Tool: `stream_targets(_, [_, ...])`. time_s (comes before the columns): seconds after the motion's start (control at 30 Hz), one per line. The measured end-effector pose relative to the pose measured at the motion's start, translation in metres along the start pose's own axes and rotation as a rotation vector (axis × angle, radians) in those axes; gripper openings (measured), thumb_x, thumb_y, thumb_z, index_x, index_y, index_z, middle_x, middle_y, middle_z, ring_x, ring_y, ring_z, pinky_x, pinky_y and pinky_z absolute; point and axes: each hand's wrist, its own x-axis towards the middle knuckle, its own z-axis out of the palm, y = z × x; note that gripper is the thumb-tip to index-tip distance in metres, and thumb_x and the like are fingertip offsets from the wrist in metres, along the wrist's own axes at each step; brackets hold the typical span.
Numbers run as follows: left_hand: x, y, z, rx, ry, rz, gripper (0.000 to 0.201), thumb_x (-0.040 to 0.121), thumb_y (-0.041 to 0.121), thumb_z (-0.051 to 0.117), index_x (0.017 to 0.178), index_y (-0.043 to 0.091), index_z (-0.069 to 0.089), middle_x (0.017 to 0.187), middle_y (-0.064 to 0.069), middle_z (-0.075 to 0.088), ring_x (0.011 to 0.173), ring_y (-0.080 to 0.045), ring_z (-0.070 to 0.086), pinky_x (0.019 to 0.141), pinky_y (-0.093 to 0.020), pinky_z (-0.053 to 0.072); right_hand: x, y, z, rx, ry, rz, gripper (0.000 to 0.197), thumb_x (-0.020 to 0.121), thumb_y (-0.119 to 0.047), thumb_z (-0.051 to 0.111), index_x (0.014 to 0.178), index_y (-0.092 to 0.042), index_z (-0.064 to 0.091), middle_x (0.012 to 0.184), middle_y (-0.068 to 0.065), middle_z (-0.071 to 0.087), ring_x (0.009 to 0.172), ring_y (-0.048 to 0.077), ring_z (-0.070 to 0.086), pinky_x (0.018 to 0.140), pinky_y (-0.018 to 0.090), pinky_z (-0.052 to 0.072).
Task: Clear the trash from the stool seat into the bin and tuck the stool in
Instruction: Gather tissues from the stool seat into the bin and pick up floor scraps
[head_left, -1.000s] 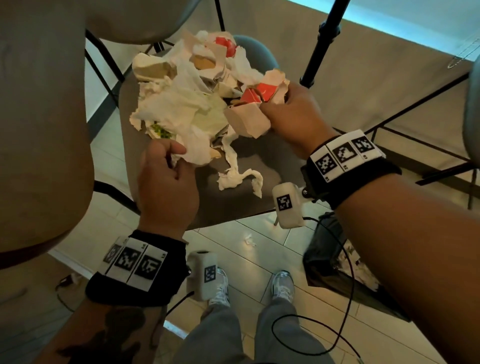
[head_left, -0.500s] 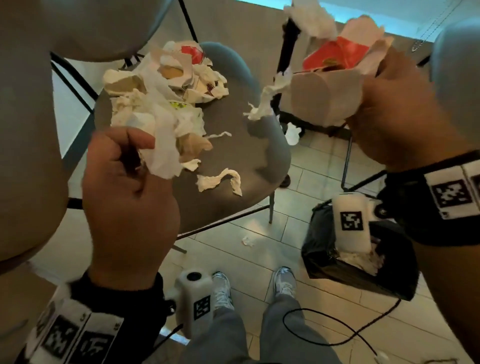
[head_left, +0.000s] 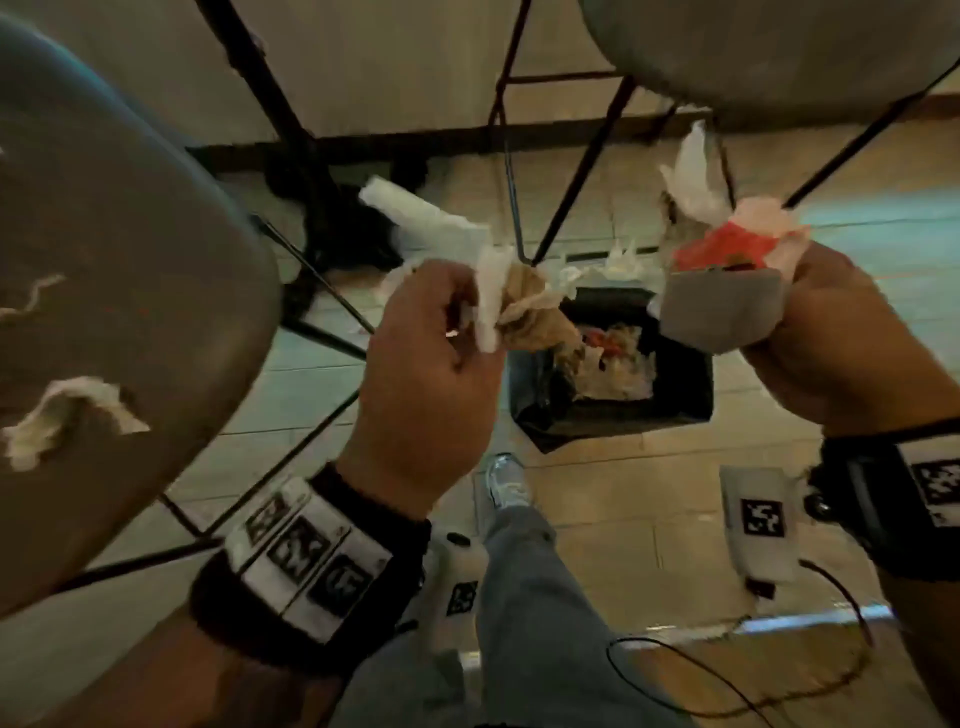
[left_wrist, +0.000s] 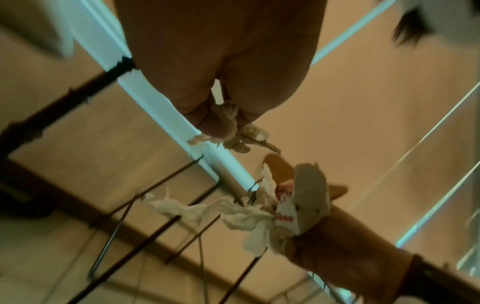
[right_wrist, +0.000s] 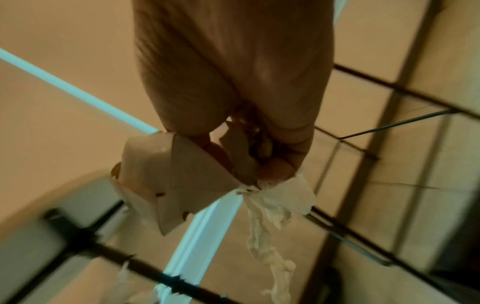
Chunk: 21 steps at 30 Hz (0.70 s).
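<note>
My left hand (head_left: 441, 332) grips a wad of crumpled white and brown tissue (head_left: 514, 301), seen from below as tissue (left_wrist: 233, 131) in the left wrist view. My right hand (head_left: 810, 332) holds a torn cardboard box with red print and white tissue (head_left: 727, 280); the box (right_wrist: 176, 174) trails a tissue strip in the right wrist view. Both hands hover above a black-lined bin (head_left: 613, 364) that holds paper trash. The grey stool seat (head_left: 130, 291) is at the left with white tissue scraps (head_left: 62, 415) on it.
Another stool seat (head_left: 769, 52) fills the upper right, its dark metal legs (head_left: 576, 171) crossing behind the bin. Paper scraps (head_left: 431, 218) lie on the tiled floor beyond the bin. My shoe (head_left: 506, 480) and a black cable (head_left: 727, 670) are near the bottom.
Both hands lifted their trash off the stool seat and swung right until they are over the bin. The view turned with them, so the stool now sits at the far left.
</note>
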Motion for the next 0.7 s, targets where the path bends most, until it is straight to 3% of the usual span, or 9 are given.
stream_targets(0.07, [0.016,-0.024,0.052,0.104,-0.154,-0.039,0.010,0.092,0.011,0.060,0.099,0.017,0.058,0.094,-0.002,0.063,0.087,-0.023,0.062,0.077,-0.040,0.053,0.017,0.050,-0.030,-0.041,0.059,0.124,0.048,0.067,-0.042,0.086,0.105,-0.015,0.076,0.096,0.000,0.077,0.091,0.018,0.073,0.083,0.037,0.059])
stream_targets(0.17, [0.034,-0.071,0.117,0.165,-0.330,-0.179,0.014,0.090,0.011,0.061,0.097,0.023,0.057,0.088,0.006,0.057,0.080,-0.014,0.053,0.068,-0.024,0.039,0.047,0.127,-0.071,-0.173,0.231,0.292,0.043,0.081,-0.021,0.080,0.121,-0.009,0.070,0.105,0.009,0.077,0.097,0.024,0.074,0.088,0.048,0.058])
stream_targets(0.27, [0.049,-0.109,0.172,0.256,-0.463,-0.278,0.010,0.094,0.015,0.061,0.101,0.022,0.058,0.099,0.002,0.061,0.084,-0.014,0.056,0.063,-0.016,0.037,0.085,0.194,-0.104,-0.283,0.297,0.488,0.049,0.067,-0.039,0.084,0.111,-0.023,0.073,0.103,0.006,0.079,0.096,0.027,0.076,0.086,0.052,0.061])
stream_targets(0.37, [0.059,-0.141,0.209,0.303,-0.512,-0.316,0.014,0.095,0.013,0.062,0.101,0.025,0.057,0.093,0.008,0.054,0.081,-0.010,0.052,0.062,-0.016,0.037,0.117,0.240,-0.118,-0.433,0.341,0.625,0.044,0.072,-0.042,0.079,0.104,-0.013,0.073,0.100,0.016,0.077,0.088,0.034,0.075,0.084,0.058,0.060])
stream_targets(0.47, [0.066,-0.165,0.230,0.344,-0.549,-0.321,0.015,0.098,0.018,0.060,0.112,0.022,0.061,0.090,0.010,0.055,0.082,-0.010,0.051,0.062,-0.013,0.036,0.136,0.256,-0.117,-0.661,0.118,0.728,0.010,0.091,-0.015,0.064,0.099,-0.010,0.063,0.095,0.015,0.066,0.091,0.037,0.067,0.076,0.042,0.051])
stream_targets(0.53, [0.070,-0.179,0.238,0.325,-0.619,-0.342,0.031,0.099,0.023,0.060,0.130,0.022,0.057,0.112,0.001,0.065,0.098,-0.016,0.060,0.078,-0.022,0.049,0.149,0.271,-0.124,-0.636,0.189,0.867,0.004,0.094,-0.015,0.060,0.092,-0.013,0.059,0.085,0.008,0.062,0.089,0.036,0.065,0.071,0.036,0.047])
stream_targets(0.57, [0.070,-0.185,0.241,0.306,-0.671,-0.364,0.042,0.099,0.023,0.059,0.141,0.022,0.052,0.128,-0.003,0.064,0.112,-0.020,0.062,0.091,-0.029,0.052,0.150,0.281,-0.127,-0.604,0.243,0.840,0.006,0.095,-0.018,0.061,0.093,-0.012,0.062,0.081,0.005,0.063,0.093,0.036,0.069,0.073,0.036,0.052])
stream_targets(0.63, [0.068,-0.196,0.243,0.311,-0.781,-0.407,0.068,0.099,0.026,0.060,0.159,0.022,0.028,0.158,-0.006,0.043,0.141,-0.022,0.046,0.114,-0.033,0.040,0.157,0.304,-0.134,-0.586,0.315,0.856,0.028,0.092,-0.025,0.065,0.112,-0.007,0.069,0.089,0.007,0.069,0.094,0.032,0.070,0.086,0.039,0.059])
stream_targets(0.7, [0.063,-0.205,0.238,0.306,-0.850,-0.443,0.089,0.098,0.034,0.063,0.164,0.024,0.005,0.172,-0.005,0.011,0.156,-0.021,0.019,0.125,-0.035,0.023,0.161,0.310,-0.130,-0.551,0.352,0.874,0.053,0.085,-0.037,0.070,0.127,-0.006,0.065,0.108,0.010,0.069,0.104,0.032,0.069,0.096,0.047,0.057])
